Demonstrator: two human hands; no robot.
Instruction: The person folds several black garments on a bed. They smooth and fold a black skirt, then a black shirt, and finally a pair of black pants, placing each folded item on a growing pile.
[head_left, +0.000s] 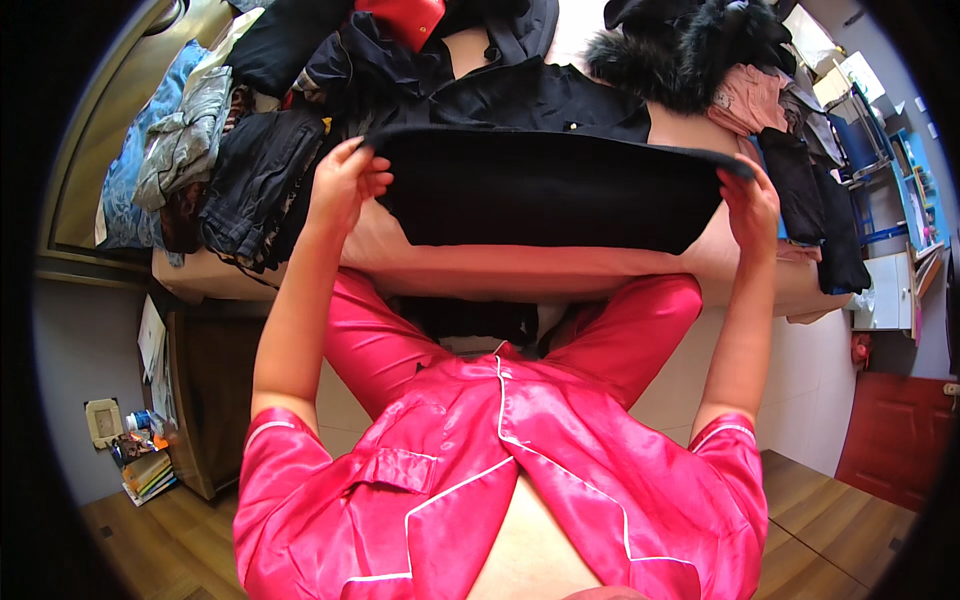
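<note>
A black knit garment (547, 191) is stretched wide between my two hands above the near edge of the bed. My left hand (349, 180) pinches its upper left corner. At the upper right corner, my right hand (752, 202) grips the same ribbed edge, thumb and fingers around it. The held part hangs as a flat panel. Right behind it lies more black fabric (517, 97) with a small gold-coloured button; whether it belongs to the same garment I cannot tell.
Folded dark trousers (259, 180) and a grey garment (184, 139) are piled at left on the bed (450, 262). Beyond lies a red item (409, 19). To the right are black fur-trimmed clothing (675, 64), pink fabric (750, 97) and folded black garments (799, 184).
</note>
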